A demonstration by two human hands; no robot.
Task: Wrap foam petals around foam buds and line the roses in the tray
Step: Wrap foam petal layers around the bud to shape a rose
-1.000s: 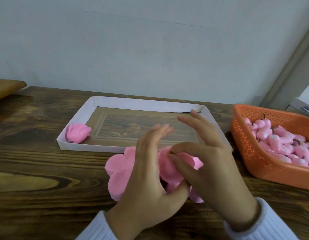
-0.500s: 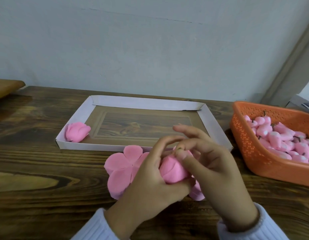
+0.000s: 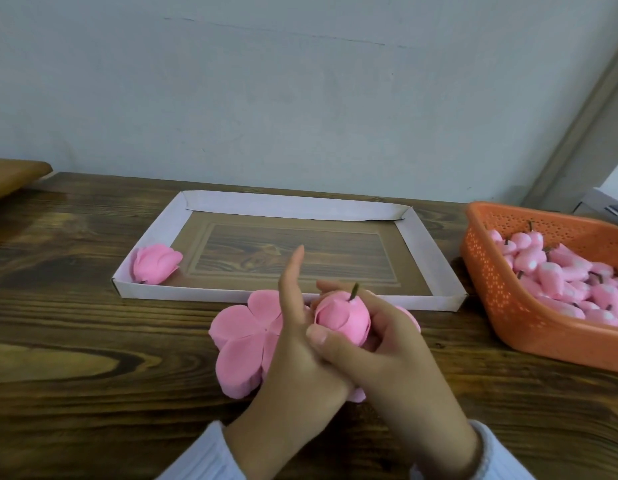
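Wall: a pale grey-blue wall [image 3: 300,98] stands behind the tray.
Table: a dark brown wooden table [image 3: 75,341] lies under the tray and carries all the things.
Tray: a flat white tray [image 3: 286,205] with low paper sides sits in the middle of the table. Its floor looks like wood.
Basket: an orange basket [image 3: 508,323] with lots of little holes sits close to the right of the tray.
Right grip: the right grip [image 3: 390,355] is in front of the tray. Its fingers curl round the right side of the held rose, and its thumb lies across the left grip.
Left grip: the left grip [image 3: 293,362] is in front of the tray too, touching the right grip. One finger points straight up. The other fingers curl behind the held rose, so this grip holds it as well.
Petals: flat pink foam petals [image 3: 241,348], shaped like a flower, lie on the table just in front of the tray, partly under the grips.
Buds: a pile of pink foam buds [image 3: 557,275] lies in the basket, right of the tray.
Held rose: the held rose [image 3: 342,317] is round and pink, with petals wrapped about it. It is between both grips, in front of the tray and not in it.
Rose in the tray: one pink rose in the tray [image 3: 156,264] lies in the tray's front left corner.
Stem: a small green stem [image 3: 354,291] sticks up from the held rose.
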